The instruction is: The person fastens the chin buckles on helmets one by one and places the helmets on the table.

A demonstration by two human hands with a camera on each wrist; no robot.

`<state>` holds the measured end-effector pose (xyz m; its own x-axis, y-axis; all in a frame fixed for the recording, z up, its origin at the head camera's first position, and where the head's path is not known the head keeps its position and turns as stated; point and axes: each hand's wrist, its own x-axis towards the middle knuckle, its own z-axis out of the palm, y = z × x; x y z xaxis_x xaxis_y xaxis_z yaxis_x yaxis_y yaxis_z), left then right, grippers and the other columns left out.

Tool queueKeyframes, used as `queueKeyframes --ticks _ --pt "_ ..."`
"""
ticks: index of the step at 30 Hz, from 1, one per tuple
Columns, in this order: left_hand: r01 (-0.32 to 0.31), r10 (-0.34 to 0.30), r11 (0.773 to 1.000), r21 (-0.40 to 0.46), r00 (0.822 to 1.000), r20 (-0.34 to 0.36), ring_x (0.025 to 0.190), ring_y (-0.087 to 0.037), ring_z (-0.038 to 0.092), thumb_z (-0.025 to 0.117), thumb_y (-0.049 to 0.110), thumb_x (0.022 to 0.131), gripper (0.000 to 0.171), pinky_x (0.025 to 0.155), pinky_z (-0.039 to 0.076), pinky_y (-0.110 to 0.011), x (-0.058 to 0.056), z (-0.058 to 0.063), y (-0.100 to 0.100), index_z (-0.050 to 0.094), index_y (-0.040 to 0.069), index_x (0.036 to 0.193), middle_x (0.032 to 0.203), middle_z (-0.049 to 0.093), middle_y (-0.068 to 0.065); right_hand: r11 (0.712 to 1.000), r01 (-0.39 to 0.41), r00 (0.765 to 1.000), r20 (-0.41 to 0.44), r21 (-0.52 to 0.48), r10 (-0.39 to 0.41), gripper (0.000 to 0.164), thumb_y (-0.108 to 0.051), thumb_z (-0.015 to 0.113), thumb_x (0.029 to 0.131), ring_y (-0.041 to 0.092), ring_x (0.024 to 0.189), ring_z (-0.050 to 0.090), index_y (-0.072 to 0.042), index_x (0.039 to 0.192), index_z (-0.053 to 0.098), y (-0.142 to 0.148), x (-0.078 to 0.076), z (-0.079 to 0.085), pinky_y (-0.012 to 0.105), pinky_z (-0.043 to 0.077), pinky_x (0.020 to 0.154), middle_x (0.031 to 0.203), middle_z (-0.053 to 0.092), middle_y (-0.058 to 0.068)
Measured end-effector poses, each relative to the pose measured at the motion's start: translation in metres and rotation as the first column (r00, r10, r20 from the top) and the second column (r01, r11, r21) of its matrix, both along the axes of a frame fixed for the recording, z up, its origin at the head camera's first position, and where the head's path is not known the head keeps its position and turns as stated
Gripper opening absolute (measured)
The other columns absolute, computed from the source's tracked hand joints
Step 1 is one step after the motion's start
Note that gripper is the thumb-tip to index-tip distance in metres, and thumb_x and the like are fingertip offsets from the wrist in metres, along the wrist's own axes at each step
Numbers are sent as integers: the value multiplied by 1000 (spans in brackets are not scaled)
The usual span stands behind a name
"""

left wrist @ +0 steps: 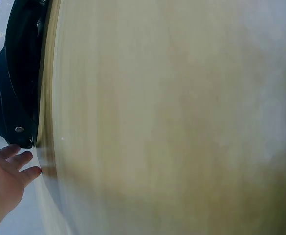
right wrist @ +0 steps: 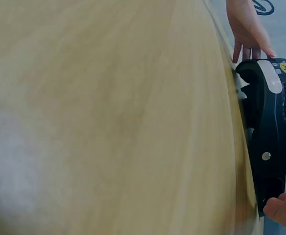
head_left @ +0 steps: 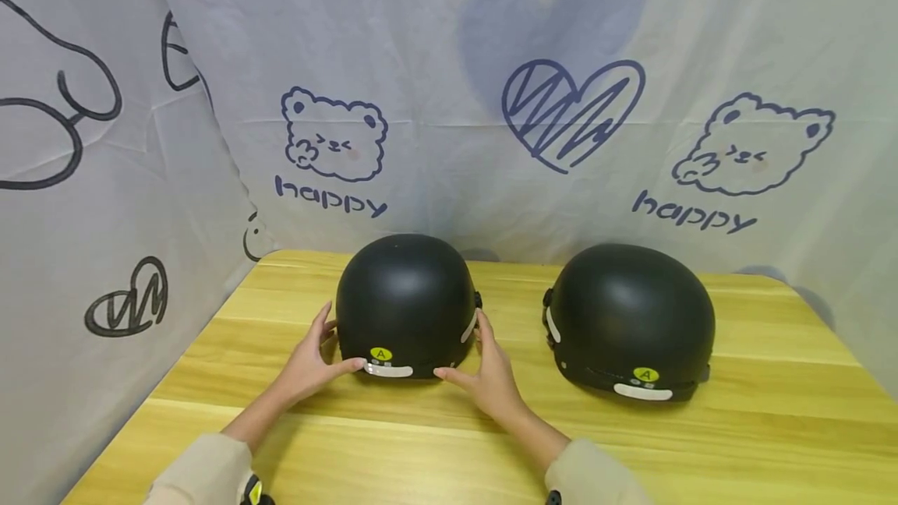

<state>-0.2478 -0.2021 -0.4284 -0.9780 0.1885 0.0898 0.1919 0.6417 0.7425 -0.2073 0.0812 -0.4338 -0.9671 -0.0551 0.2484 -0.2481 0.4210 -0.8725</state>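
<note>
A black helmet, with a yellow A sticker and a white strip low on the side facing me, rests on the wooden table. At its left, my left hand has the thumb by the strip and the fingers spread, loosely straight, along the side; the left wrist view shows these fingers at the shell's lower edge. My right hand holds the right side, thumb low near the rim and fingers bent at the side edge. Some fingertips are hidden by the shell.
A second black helmet with a matching sticker and strip stands to the right on the same table. White cloth with printed bears and hearts hangs behind the table and along the left side.
</note>
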Motion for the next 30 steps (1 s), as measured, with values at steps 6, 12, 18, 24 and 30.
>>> queueKeyframes --ticks 6,12,18,24,30 --pt "4 -4 1000 0 1000 7 132 -44 34 76 33 75 108 107 27 -59 1 -1 -1 2 4 149 141 37 -29 1000 12 999 29 17 -12 104 -29 81 70 39 121 49 -4 148 16 -4 -3 -6 53 40 100 127 53 25" --pt "-7 7 1000 14 1000 9 130 -43 38 77 31 74 108 107 30 -56 2 -2 -3 3 3 149 137 41 -31 999 -8 998 58 53 5 110 -26 82 68 41 123 47 -8 150 11 -9 -1 -10 53 40 99 132 46 33" --pt "-13 13 1000 20 1000 0 128 -44 40 78 31 74 108 107 31 -54 2 -2 -4 5 1 148 135 43 -32 999 12 1000 17 48 -12 107 -25 81 69 41 119 51 -6 149 12 -13 -1 -13 51 43 97 127 49 35" --pt "-8 9 999 37 1000 -16 124 -42 45 79 29 73 108 105 34 -53 3 -1 -2 7 2 149 131 48 -30 999 30 999 -14 23 -30 107 -27 81 68 37 112 55 -6 149 14 -16 -3 -15 49 45 95 116 57 29" --pt "-9 10 1000 24 999 -51 115 -35 53 81 29 71 108 100 40 -52 2 -3 3 10 10 150 124 57 -23 993 105 992 -70 59 -101 106 -26 82 65 21 86 54 -6 148 19 -16 -2 -14 34 48 79 84 54 10"
